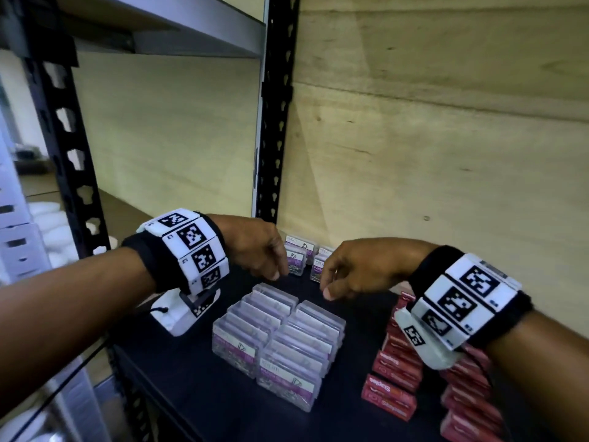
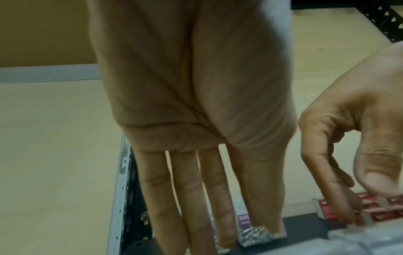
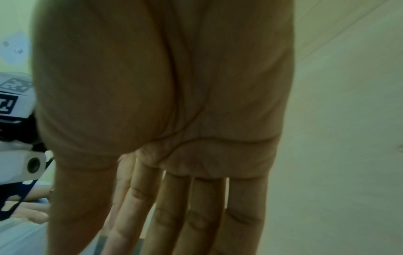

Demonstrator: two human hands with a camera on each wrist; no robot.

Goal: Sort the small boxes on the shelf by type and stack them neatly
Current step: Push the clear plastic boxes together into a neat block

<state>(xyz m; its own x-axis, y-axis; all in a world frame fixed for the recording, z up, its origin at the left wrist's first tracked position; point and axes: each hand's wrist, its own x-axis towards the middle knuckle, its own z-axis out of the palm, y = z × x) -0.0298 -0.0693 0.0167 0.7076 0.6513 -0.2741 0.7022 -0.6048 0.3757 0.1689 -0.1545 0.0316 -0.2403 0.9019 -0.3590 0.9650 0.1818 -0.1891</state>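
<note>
Both hands over the clear boxes point(image 1: 280, 339): left hand point(image 1: 255, 247) and right hand point(image 1: 357, 269), fingers loose, holding nothing.

A pale plywood wall point(image 1: 446, 129) with faint grain and knots fills the far side and the right; a black slotted upright point(image 1: 277, 106) stands against it at the far left corner; a second black upright point(image 1: 63, 138) rises at the near left; a grey shelf board point(image 1: 178, 30) spans overhead between them; the dark shelf point(image 1: 204, 387) lies below; light is dim and warm.
</note>
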